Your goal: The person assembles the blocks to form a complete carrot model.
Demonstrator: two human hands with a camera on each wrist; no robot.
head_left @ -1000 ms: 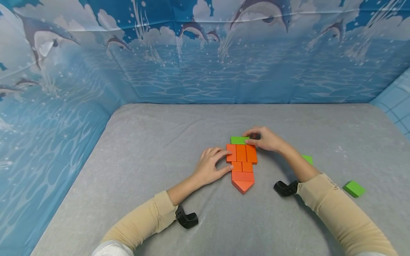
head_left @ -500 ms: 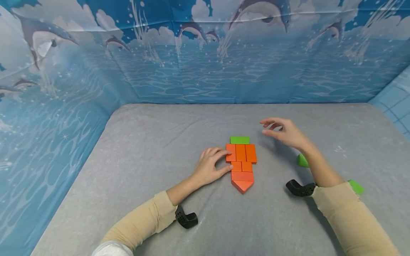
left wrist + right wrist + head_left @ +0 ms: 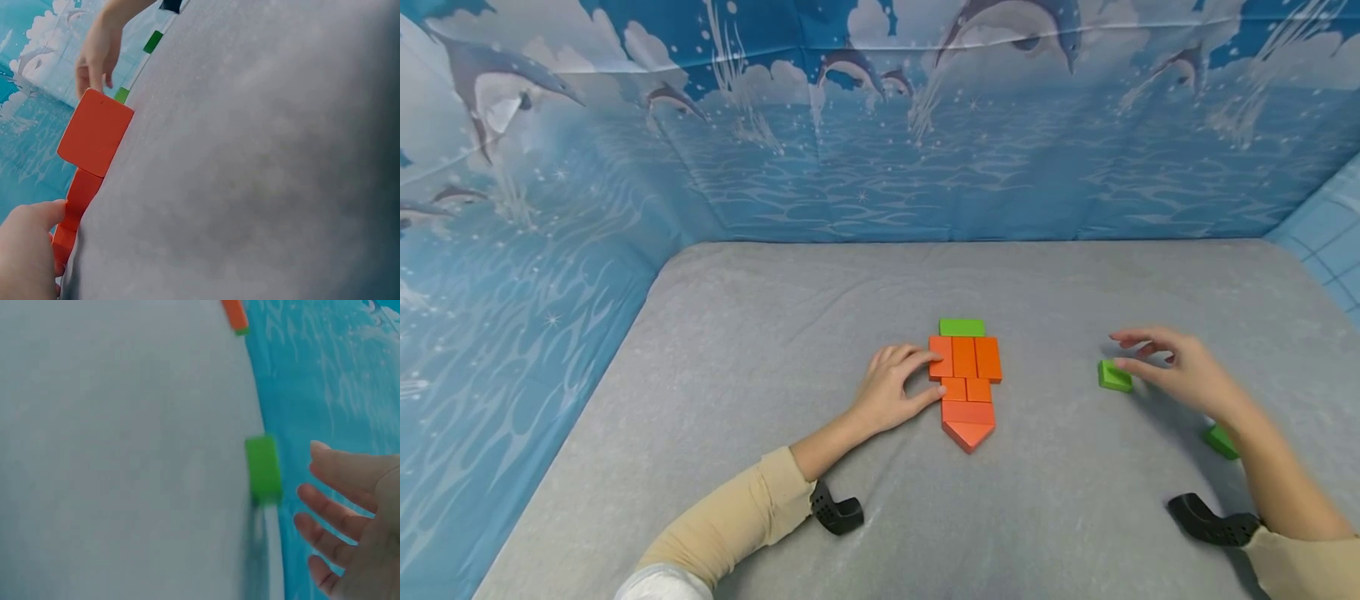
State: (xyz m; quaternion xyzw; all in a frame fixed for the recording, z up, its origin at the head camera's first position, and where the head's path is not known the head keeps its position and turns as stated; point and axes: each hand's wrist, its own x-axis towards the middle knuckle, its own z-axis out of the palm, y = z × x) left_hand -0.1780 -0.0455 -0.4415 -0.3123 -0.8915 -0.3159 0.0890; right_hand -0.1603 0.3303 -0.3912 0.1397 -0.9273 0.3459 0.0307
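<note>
Flat on the grey surface lies an arrangement of orange blocks (image 3: 965, 358), with a red-orange pointed end (image 3: 968, 429) towards me and one green block (image 3: 962, 327) at its far end. My left hand (image 3: 887, 390) rests against its left side, index finger on an upper orange block and thumb at a smaller one below. Over on the right, my right hand (image 3: 1189, 372) hovers beside a loose green block (image 3: 1115, 381), fingers spread and slightly bent. In the right wrist view a gap shows between the fingertips and that green block (image 3: 264, 470).
Another green block (image 3: 1221, 442) lies farther right, partly covered by my right forearm. A blue curtain with dolphins (image 3: 865, 167) hangs along the far and left edges of the grey surface (image 3: 760, 333). Black camera mounts (image 3: 837, 510) stick out from both wrists.
My right hand has left the green block at the arrangement's far end and travelled right to the loose green block. My left hand stays in place.
</note>
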